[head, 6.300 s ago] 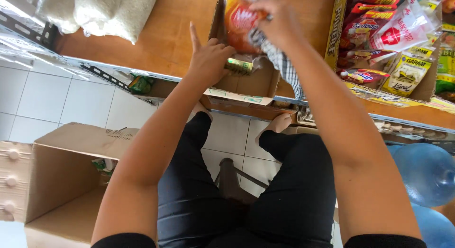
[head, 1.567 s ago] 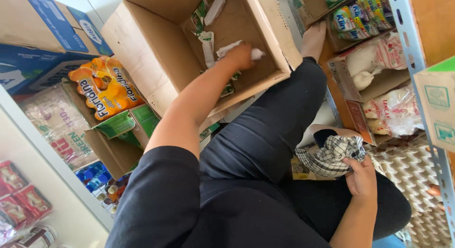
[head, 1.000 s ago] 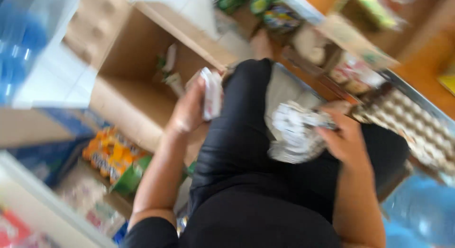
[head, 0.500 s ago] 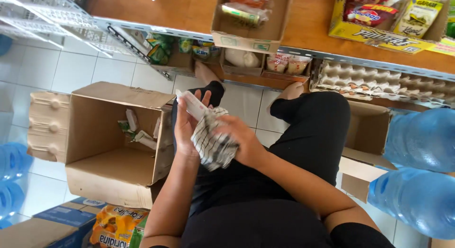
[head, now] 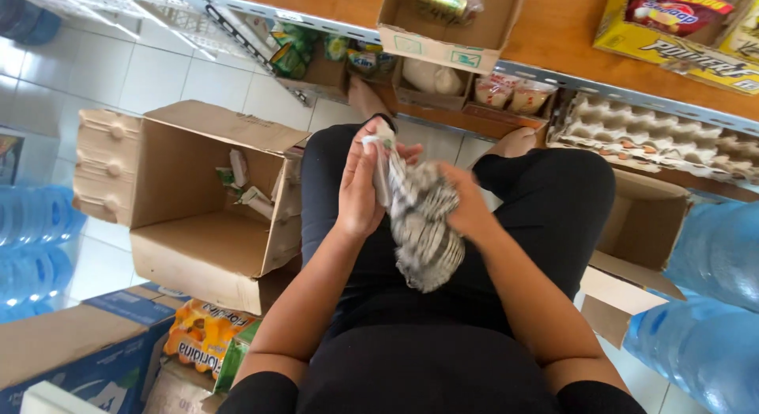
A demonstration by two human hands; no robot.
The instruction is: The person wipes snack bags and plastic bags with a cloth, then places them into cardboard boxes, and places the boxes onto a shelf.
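My left hand (head: pixel 360 185) grips a small white packet (head: pixel 382 169) upright in front of my lap. My right hand (head: pixel 466 204) holds a crumpled black-and-white checked cloth (head: pixel 423 228) and presses it against the packet. Both hands meet above my black trousers (head: pixel 553 200) as I sit on the floor. To my left, an open cardboard box (head: pixel 205 216) holds several more small packets (head: pixel 245 189) in its far corner.
Ahead runs a low wooden shelf (head: pixel 553 34) with a cardboard tray (head: pixel 451 34) and snack boxes (head: pixel 672 18). Egg trays (head: pixel 656 137) lie under it. Blue water bottles (head: pixel 704 303) stand at right and far left (head: pixel 35 216). Orange drink packs (head: pixel 202 343) lie at lower left.
Earlier my left hand reached into the open box and came back with a packet. Since half a second ago, the hands have stayed together with the cloth on the packet; the view shifted slightly.
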